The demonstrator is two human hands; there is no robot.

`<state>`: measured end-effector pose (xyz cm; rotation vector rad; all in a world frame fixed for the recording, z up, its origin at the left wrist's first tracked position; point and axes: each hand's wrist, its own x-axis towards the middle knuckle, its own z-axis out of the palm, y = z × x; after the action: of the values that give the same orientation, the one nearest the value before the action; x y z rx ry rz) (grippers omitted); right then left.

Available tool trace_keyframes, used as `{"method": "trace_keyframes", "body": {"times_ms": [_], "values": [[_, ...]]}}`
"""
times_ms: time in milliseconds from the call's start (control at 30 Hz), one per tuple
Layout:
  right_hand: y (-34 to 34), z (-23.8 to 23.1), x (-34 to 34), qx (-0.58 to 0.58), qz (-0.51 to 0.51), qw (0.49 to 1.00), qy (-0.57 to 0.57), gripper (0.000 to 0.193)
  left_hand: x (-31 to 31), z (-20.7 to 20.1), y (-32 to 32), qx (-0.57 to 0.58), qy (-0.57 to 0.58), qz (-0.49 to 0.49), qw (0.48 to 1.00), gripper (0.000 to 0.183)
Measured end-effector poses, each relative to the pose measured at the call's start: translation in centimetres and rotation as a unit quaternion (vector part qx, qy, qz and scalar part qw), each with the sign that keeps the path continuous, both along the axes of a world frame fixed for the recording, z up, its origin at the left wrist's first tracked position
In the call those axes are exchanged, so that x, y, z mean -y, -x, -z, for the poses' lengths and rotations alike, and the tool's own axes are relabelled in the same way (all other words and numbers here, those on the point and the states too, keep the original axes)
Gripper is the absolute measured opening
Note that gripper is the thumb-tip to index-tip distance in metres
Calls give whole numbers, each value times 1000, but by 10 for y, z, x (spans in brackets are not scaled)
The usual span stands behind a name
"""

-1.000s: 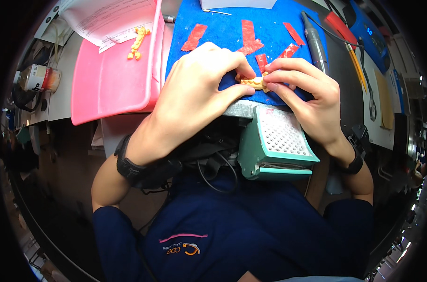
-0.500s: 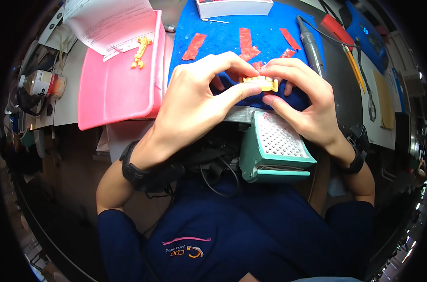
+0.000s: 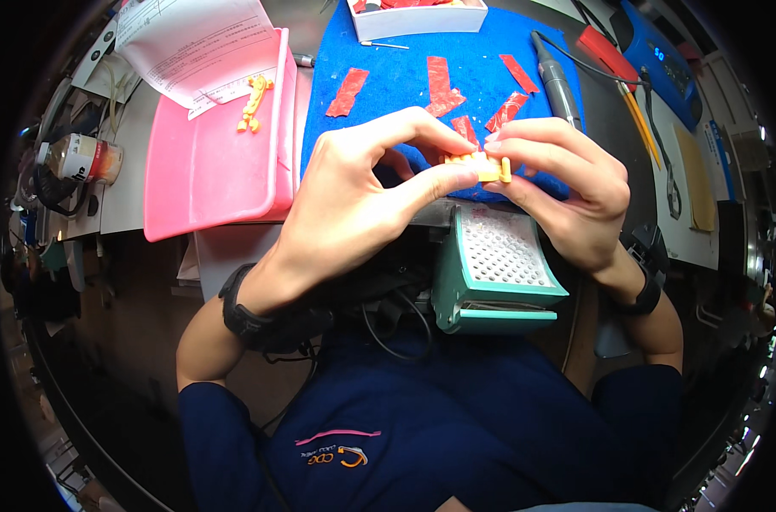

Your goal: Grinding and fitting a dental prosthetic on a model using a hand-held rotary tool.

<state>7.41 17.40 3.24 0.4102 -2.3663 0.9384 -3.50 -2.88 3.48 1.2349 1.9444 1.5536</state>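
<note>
Between my two hands is a small yellow dental model (image 3: 490, 171) with a row of teeth, raised over the front edge of a blue cloth (image 3: 388, 94). My left hand (image 3: 341, 192) pinches its left part between thumb and fingers. On its other end close the thumb and fingers of my right hand (image 3: 580, 175), partly covering it. A short red strip (image 3: 465, 130) shows just behind the fingertips; whether it touches the model I cannot tell. More thin red strips (image 3: 439, 81) are spread over the cloth beyond my hands.
Left stands a pink tray (image 3: 209, 183) holding another yellow dental piece (image 3: 253, 107) and a printed sheet (image 3: 196, 51). A white box (image 3: 422, 21) is at the back. Right lies a corded handpiece (image 3: 558, 85). A green-framed perforated unit (image 3: 499, 256) juts out below my hands.
The dental model has come slightly lower and turned, with my right fingers now further over it. The whole view has shifted a little.
</note>
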Motion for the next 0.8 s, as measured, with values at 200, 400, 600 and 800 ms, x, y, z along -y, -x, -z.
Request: {"method": "trace_keyframes", "body": {"times_ms": [200,400,600,800], "values": [[1,1,-1,-12,-2,1000,-11,31,-2,3,-5,3,-28,0,1000,22],[3,4,3,48,2,998,34,38,1,4,0,-69,-30,-8,997,24],[-1,6,2,137,-38,976,167,31,0,8,4,-115,-67,-12,991,24],[0,9,2,116,-49,985,121,24,-2,8,3,-165,-108,6,980,24]]}}
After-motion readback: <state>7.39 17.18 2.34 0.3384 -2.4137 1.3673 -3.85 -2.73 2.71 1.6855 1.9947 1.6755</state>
